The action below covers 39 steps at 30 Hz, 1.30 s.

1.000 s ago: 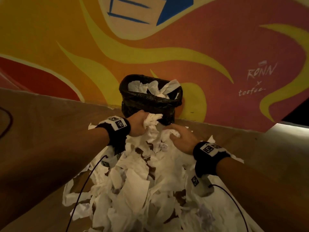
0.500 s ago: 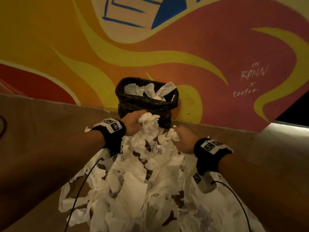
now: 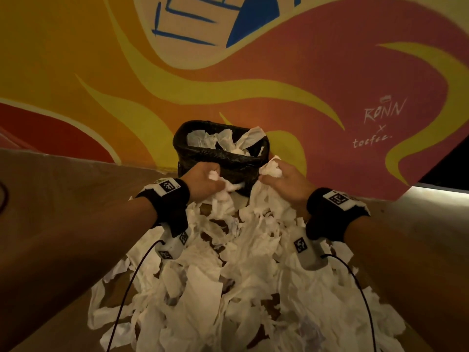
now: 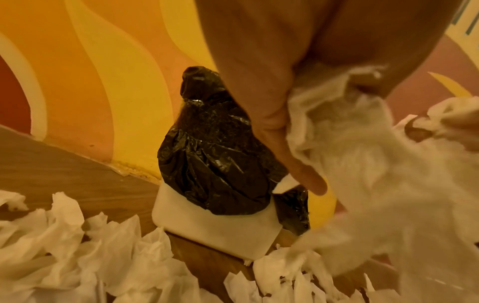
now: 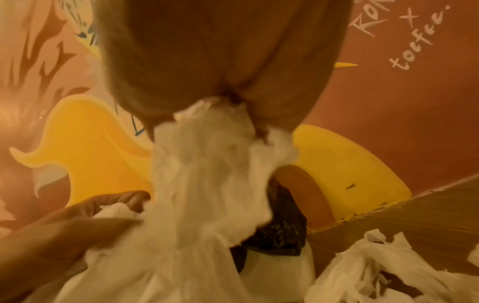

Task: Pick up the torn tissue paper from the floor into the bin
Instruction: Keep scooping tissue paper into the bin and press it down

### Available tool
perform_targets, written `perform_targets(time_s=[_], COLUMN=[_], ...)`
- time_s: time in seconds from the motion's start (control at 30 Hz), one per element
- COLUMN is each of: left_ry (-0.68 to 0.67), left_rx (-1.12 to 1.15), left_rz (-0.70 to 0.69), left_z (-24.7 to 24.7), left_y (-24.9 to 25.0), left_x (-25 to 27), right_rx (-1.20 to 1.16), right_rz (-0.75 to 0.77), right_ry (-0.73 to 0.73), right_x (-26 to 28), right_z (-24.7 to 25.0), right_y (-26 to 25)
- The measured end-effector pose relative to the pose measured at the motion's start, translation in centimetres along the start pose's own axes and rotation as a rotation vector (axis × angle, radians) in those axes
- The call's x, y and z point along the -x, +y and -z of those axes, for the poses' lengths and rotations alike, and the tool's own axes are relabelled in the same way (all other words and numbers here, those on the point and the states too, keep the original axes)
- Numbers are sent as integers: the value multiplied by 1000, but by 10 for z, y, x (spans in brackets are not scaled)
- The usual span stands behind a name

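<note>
A large heap of torn white tissue paper (image 3: 228, 288) covers the wooden floor in front of a small white bin (image 4: 215, 229) lined with a black bag (image 3: 220, 158). Some tissue lies inside the bin (image 3: 228, 141). My left hand (image 3: 205, 181) grips a bunch of tissue (image 4: 362, 164) just before the bin's front wall. My right hand (image 3: 284, 181) grips another bunch (image 5: 207, 174) at the bin's right corner. Both bunches trail down to the heap.
A painted wall (image 3: 304, 85) in orange, yellow and red stands right behind the bin. Bare wooden floor (image 3: 63, 199) lies left of the heap and more to the right (image 3: 418, 224). Thin black cables (image 3: 132, 288) hang from both wrist bands.
Both hands have risen from the heap towards the bin and moved apart, each lifting a bunch of tissue; the right hand has gone up to the bin's right corner.
</note>
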<state>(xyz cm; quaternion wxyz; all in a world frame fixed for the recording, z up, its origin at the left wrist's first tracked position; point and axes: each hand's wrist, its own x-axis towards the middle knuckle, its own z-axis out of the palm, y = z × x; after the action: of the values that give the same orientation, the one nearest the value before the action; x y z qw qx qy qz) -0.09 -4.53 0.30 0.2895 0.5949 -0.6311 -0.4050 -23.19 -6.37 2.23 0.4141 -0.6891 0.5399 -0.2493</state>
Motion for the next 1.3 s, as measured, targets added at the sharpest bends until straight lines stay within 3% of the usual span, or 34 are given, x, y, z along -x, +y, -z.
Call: perform_targets(time_s=[0.17, 0.3, 0.47, 0.57, 0.73, 0.83, 1.0, 1.07, 1.17, 1.3], left_ry=[-61, -128, 102, 235, 302, 402, 331, 302, 250, 219], left_rx=[3, -30, -56, 101, 379, 260, -78, -202, -391, -602], left_rz=[-79, -38, -61, -101, -128, -90, 1, 79, 64, 133], left_z=[3, 5, 13, 25, 54, 63, 58, 52, 44, 43], left_y=[-1, 3, 12, 23, 45, 54, 34, 24, 13, 7], left_x=[2, 3, 1, -7, -25, -41, -73, -83, -94, -106], right_rx=[-161, 48, 0, 33, -134, -221, -121, 54, 360, 832], right_rz=[-75, 11, 204, 288, 420, 467, 384, 252, 2, -142], right_ry=[-36, -59, 38, 179, 341, 439, 477, 368, 86, -27], right_x=[2, -4, -15, -23, -43, -63, -93, -99, -107, -117], right_z=[0, 7, 17, 22, 31, 27, -2, -13, -19, -22], right_y=[-21, -24, -36, -52, -85, -95, -87, -77, -59, -48])
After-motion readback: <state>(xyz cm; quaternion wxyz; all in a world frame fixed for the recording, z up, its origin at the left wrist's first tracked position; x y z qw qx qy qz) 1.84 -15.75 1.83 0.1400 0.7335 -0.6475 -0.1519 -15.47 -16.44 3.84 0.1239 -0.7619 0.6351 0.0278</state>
